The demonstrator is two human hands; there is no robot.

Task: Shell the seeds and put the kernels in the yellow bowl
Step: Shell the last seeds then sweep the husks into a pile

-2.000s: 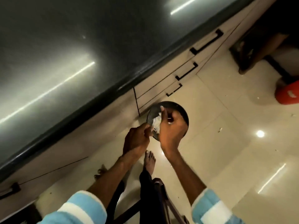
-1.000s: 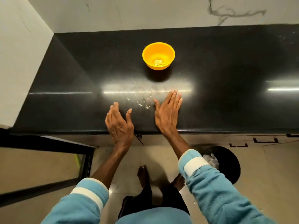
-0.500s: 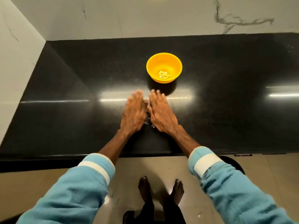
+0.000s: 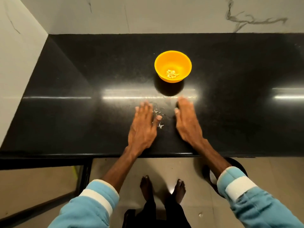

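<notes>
The yellow bowl [image 4: 173, 62] stands on the black counter [image 4: 82, 112] and holds a small heap of pale kernels [image 4: 172, 74]. Nearer the front edge, my left hand [image 4: 143, 127] and my right hand [image 4: 187, 122] lie flat on the counter, palms down, fingers straight and holding nothing. Between them lies a thin scatter of pale shell bits [image 4: 160, 125]. The fingertips of both hands are blurred.
White marble walls close the counter at the back and left. A dark round bin [image 4: 236, 163] stands on the tiled floor under my right forearm, partly hidden. My bare feet [image 4: 162, 188] are below the counter edge. A black frame [image 4: 82, 175] runs under the counter at left.
My hands were pressed together over the shell bits half a second ago; they have now slid apart, leaving the bits exposed between them. Before that I turned from the floor bin to the counter.
</notes>
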